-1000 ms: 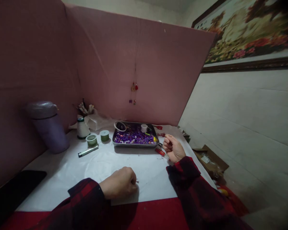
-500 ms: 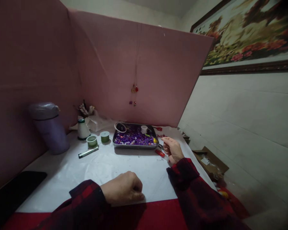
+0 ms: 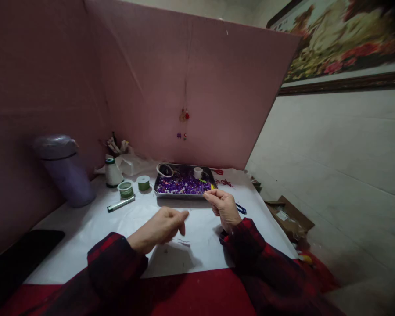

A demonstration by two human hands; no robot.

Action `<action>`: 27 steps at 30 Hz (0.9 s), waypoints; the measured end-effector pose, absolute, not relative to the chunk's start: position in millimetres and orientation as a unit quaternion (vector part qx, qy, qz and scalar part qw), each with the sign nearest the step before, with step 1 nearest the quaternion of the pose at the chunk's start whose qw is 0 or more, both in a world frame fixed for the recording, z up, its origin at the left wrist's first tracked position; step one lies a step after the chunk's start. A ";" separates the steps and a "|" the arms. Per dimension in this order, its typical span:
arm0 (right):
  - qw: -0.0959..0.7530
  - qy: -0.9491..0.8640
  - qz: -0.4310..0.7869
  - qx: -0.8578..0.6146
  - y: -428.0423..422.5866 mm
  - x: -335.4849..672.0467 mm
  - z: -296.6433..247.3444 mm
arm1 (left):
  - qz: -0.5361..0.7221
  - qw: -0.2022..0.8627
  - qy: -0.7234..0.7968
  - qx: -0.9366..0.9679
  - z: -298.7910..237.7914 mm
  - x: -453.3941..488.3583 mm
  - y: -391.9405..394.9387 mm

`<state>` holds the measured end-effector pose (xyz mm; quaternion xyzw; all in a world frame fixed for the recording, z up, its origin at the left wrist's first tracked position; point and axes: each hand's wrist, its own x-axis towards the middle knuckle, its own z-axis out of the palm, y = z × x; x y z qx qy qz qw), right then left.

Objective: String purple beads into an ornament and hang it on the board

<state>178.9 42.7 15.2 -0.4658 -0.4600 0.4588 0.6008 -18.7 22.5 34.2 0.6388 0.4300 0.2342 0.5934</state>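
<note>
My right hand is raised at the front right corner of the bead tray, thumb and forefinger pinched together. What they hold, if anything, is too fine to make out. My left hand hovers over the white tabletop cover, its fingers curled and tips close together; I cannot make out anything in them. Purple beads fill the tray, with a small white cup and a white ring on top. Short dark thread bits lie between my hands. A dark blue handle shows behind my right hand.
Green thread spools, a white thread cone and a slim silvery tool lie left of the tray. A purple bottle stands farther left. Red cords lie at right. Beaded pendants hang on the pink partition.
My right hand has moved left and toward the tray's corner, hiding the red tool and uncovering the dark blue handle. My left hand has lifted forward and left from the table's near edge.
</note>
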 end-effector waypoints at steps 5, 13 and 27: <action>0.578 -0.505 0.417 -0.487 37.5 172.2 14.1 | 0.394 0.669 0.429 0.461 26.7 -24.5 36.0; 0.504 -0.565 0.433 -0.489 23.1 151.7 10.1 | 0.421 0.647 0.422 0.476 16.4 -8.7 28.6; 0.510 -0.545 0.485 -0.456 27.8 146.2 -6.7 | 0.459 0.611 0.442 0.470 8.6 -7.5 28.4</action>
